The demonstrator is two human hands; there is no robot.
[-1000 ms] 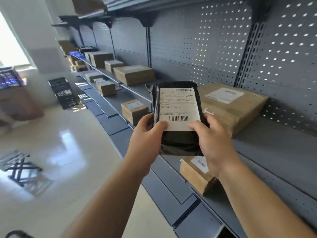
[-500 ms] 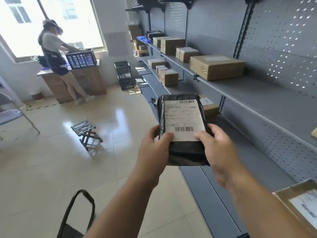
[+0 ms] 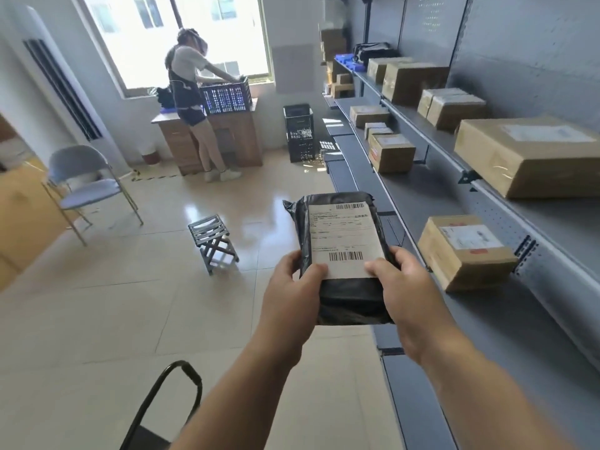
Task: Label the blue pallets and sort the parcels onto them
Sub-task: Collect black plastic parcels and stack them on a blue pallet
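Observation:
A black plastic-wrapped parcel (image 3: 350, 297) with a white barcoded shipping label (image 3: 344, 238) is held up in front of me. My left hand (image 3: 289, 297) grips its lower left edge, thumb on the label. My right hand (image 3: 409, 290) grips the lower right edge the same way. Several brown cardboard parcels (image 3: 464, 251) lie on the grey shelves (image 3: 431, 196) to my right. No blue pallet is in view; a small blue tray (image 3: 349, 61) sits far back on the upper shelf.
Another person (image 3: 191, 102) stands at a wooden desk (image 3: 240, 138) with a dark crate (image 3: 227, 99) by the window. A black crate stack (image 3: 298, 133), a small folding stool (image 3: 212, 241), a grey folding chair (image 3: 87, 186) and a black chair back (image 3: 162, 404) stand on the tiled floor.
My view has swung left, away from the shelf wall toward the room. The parcel stays held in both hands and has come away from the shelves.

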